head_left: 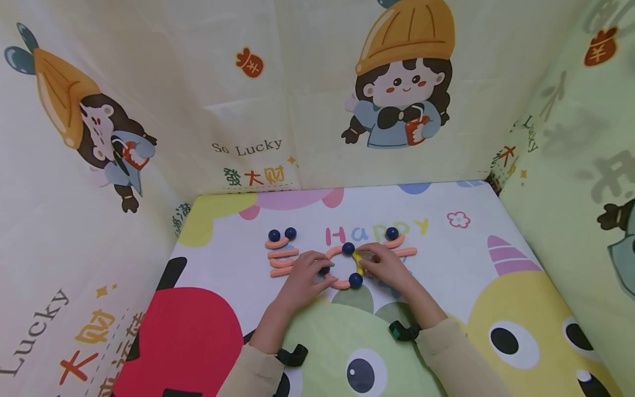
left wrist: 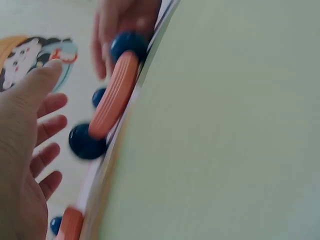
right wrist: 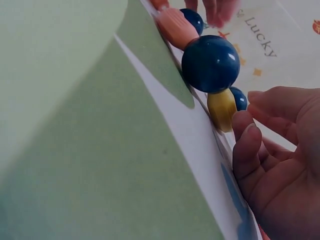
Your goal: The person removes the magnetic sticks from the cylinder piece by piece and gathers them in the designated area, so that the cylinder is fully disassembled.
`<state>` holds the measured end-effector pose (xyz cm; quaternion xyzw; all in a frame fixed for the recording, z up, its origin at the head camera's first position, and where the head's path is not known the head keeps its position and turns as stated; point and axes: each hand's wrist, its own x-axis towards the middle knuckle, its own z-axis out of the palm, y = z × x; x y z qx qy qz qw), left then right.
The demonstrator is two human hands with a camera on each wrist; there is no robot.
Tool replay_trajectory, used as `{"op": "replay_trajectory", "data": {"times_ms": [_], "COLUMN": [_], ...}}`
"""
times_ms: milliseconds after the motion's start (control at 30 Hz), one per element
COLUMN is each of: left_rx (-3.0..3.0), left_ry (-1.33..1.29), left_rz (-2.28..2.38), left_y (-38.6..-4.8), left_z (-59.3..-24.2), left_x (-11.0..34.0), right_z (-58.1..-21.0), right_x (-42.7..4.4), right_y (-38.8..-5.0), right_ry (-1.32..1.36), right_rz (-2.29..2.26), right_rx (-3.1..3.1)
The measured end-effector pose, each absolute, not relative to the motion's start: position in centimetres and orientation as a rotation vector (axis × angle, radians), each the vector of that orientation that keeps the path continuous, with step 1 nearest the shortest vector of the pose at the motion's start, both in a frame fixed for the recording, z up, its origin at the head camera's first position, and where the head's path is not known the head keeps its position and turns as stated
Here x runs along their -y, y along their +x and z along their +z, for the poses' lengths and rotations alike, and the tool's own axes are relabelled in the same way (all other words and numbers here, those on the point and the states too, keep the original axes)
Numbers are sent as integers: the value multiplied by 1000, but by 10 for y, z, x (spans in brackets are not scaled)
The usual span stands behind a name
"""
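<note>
A ring of magnetic sticks and balls lies on the printed tabletop, made of salmon curved sticks [head_left: 340,284], a yellow stick [head_left: 360,264] and dark blue balls [head_left: 355,280]. My left hand [head_left: 305,278] is at the ring's left side, partly covering a dark blue ball [head_left: 324,271]. In the left wrist view its thumb and fingers stand apart with nothing between them. At the right side is my right hand [head_left: 387,267], its fingertips at the yellow stick [right wrist: 221,110]. A gap shows between its fingers in the right wrist view.
Left of the ring lie several salmon sticks [head_left: 283,253] with two blue balls [head_left: 290,233] above them. To the upper right are another blue ball [head_left: 392,233] and salmon sticks [head_left: 405,252], partly behind my right hand. Printed cloth [head_left: 307,110] surrounds the table's back and sides.
</note>
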<state>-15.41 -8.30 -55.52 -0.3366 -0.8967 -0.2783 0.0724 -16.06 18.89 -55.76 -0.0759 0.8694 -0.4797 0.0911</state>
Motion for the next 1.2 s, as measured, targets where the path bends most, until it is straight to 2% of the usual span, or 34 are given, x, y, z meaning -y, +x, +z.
{"op": "replay_trajectory", "data": {"times_ms": [533, 1200], "left_rx": [2750, 2688], "left_ry": [-1010, -917], "left_rz": [-470, -452], "left_y": [-149, -145], "left_z": [-577, -582], "left_x": [50, 33], "right_z": [-566, -563], "right_x": [-188, -178], "right_y": [-160, -158], "right_ry": [-289, -286], "right_rz": [-1460, -1345], "right_rx": [-2564, -2673]}}
